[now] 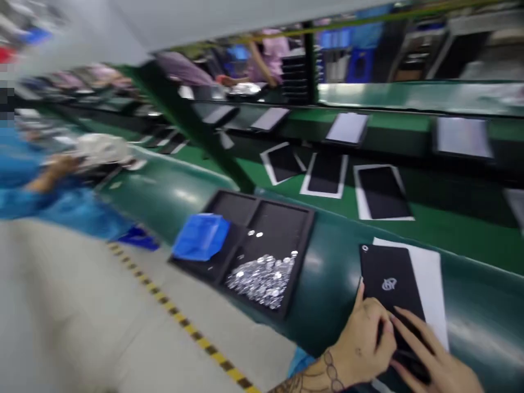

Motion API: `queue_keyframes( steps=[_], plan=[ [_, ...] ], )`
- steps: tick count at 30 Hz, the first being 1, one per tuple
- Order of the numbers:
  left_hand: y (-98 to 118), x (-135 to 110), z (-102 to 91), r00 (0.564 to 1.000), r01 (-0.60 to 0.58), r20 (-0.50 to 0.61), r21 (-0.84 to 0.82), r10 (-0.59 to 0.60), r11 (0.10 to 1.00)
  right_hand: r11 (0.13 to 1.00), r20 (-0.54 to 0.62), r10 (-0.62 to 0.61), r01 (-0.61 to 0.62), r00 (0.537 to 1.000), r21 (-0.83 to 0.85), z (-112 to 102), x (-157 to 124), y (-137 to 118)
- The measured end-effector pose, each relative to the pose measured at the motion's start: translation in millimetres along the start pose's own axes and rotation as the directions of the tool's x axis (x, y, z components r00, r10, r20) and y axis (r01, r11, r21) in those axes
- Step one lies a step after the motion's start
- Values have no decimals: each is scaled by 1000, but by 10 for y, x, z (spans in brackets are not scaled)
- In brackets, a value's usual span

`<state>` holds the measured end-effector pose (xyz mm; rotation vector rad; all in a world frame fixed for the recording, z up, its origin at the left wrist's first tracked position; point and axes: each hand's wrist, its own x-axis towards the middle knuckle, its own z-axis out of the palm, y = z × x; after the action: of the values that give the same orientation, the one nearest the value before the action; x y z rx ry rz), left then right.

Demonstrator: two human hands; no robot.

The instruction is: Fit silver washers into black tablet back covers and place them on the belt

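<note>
Right hand (370, 344) grasps the near end of a black rectangular panel (379, 273), its thumb against one long edge and its fingers (426, 349) curled over the face. The panel, marked with a small logo (389, 284) and a round hole (364, 249) near one corner, lies on a white sheet (429, 284) on a curved green conveyor edge (478, 322). The left hand is out of frame, so its state cannot be told. Nearby sits a black two-compartment tray (266, 203) holding small silver parts (260, 278) and a tilted blue plastic bin (200, 237). Further black panels (382, 191) lie beyond. At the left, a co-worker's hand (53, 172) in a blue sleeve (82, 213) rests near a white bag (102, 150).
</note>
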<state>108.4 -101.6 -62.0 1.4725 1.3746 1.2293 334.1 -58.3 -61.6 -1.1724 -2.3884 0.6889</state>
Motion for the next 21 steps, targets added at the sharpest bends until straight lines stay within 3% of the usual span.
queue_keyframes(
  steps=[3, 7, 12, 16, 18, 21],
  plan=[
    [126, 269, 77, 996, 39, 89, -188, -23, 981, 980, -35, 180, -182, 983, -75, -34, -315, -122],
    [128, 458, 77, 992, 117, 85, -301, -95, 946, 947, -80, 163, -179, 983, -265, -326, -247, 135],
    [-121, 332, -364, 964, 170, -140, -324, -225, 931, 875, -117, 115, -157, 986, -458, -877, 605, 929],
    [-139, 155, -639, 965, 88, -238, -118, -114, 989, 828, -63, 135, -147, 989, -541, -1211, 1413, 1497],
    [-38, 74, -556, 982, 10, -187, -52, -20, 999, 820, -91, 178, -199, 980, -536, -1280, 1750, 1585],
    [158, 20, -172, 989, -102, 94, -114, 113, 988, 860, -175, 221, -276, 960, -430, -1206, 2218, 1472]
  ],
)
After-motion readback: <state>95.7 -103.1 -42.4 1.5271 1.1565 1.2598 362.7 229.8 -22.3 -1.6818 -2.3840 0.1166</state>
